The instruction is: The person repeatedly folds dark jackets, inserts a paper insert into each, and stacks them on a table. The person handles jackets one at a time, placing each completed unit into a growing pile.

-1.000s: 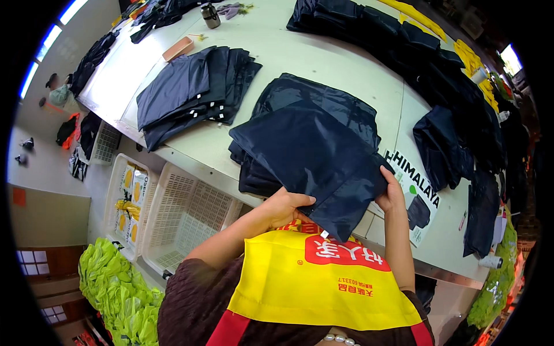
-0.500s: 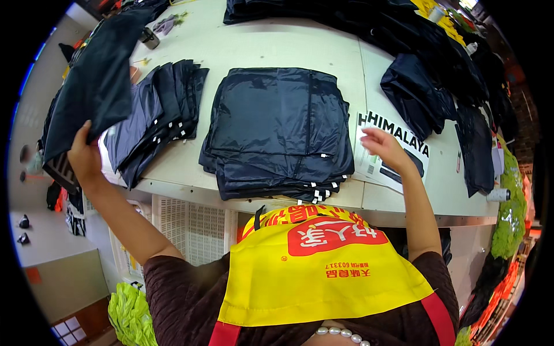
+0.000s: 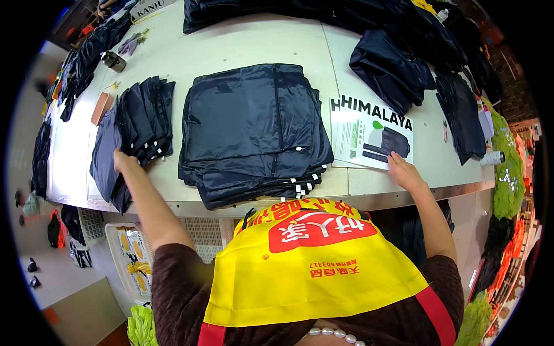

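My left hand is closed on the near edge of a dark navy folded garment in the fanned pile at the left. Several small white tags stick out along that pile. A taller stack of shiny navy folded garments lies in the middle, between my hands. At the right, my right hand has its fingers at the lower edge of a white printed sheet, which bears a picture of dark clothing. This sheet overlaps another one beneath it.
Crumpled dark fabric lies beyond the sheets. A dark bottle and a reddish-brown block sit at the far left. Near the table's right edge is a thread spool. White crates stand below the table's front edge.
My left hand has come down from holding up a dark garment and is now at the left pile. My right hand has dropped onto the printed sheet. The view has shifted.
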### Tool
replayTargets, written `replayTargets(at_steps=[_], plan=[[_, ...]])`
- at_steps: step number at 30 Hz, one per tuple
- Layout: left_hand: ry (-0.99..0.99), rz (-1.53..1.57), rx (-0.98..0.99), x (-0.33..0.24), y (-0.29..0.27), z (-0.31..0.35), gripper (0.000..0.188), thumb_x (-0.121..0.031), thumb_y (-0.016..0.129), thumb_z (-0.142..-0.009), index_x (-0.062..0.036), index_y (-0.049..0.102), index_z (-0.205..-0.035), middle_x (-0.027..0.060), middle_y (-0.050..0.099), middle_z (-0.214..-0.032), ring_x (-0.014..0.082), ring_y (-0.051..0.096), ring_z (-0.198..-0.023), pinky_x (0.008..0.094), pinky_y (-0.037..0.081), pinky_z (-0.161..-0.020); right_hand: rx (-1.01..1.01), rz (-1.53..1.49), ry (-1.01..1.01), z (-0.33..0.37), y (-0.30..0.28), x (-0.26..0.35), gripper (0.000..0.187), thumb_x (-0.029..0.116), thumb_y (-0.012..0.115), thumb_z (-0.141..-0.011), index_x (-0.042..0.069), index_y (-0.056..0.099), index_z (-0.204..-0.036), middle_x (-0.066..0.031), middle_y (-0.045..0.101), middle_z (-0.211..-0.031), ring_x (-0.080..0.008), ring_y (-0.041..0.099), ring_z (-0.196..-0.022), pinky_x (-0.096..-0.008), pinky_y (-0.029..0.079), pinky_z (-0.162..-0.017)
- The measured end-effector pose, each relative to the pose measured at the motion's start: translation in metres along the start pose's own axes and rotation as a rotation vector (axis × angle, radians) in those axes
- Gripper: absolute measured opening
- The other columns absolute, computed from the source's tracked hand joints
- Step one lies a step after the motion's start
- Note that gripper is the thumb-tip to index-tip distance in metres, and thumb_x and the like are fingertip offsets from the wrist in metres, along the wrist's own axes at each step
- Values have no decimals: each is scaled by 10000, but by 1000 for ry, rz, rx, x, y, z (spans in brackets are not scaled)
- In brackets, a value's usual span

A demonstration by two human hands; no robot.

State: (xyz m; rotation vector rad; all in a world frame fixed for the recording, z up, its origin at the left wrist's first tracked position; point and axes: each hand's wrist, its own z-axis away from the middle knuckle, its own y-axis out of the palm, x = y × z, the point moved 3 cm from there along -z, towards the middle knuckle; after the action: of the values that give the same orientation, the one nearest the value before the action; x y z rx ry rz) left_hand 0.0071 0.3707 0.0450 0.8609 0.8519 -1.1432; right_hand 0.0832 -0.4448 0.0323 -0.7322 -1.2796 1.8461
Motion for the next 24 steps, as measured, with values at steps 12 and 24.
replayTargets(at_steps=[12, 24], plan=[[1332, -985, 896, 195, 14, 329, 220, -252, 691, -728, -123, 653, -901, 79, 618, -958, 283, 558, -947, 405, 447, -796, -461, -244, -88, 19, 4, -13, 123, 121, 598, -792, 64, 664, -880, -91, 672, -888, -251, 649, -820, -343, 524, -689], [1295, -1180, 1033, 204, 18, 335, 349, -250, 645, -754, -102, 546, -1055, 145, 566, -1008, 364, 512, -972, 463, 444, -776, -1373, -801, 116, -19, -171, 6, 111, 109, 599, -848, 32, 599, -927, -130, 592, -714, -181, 599, -603, -285, 448, -541]])
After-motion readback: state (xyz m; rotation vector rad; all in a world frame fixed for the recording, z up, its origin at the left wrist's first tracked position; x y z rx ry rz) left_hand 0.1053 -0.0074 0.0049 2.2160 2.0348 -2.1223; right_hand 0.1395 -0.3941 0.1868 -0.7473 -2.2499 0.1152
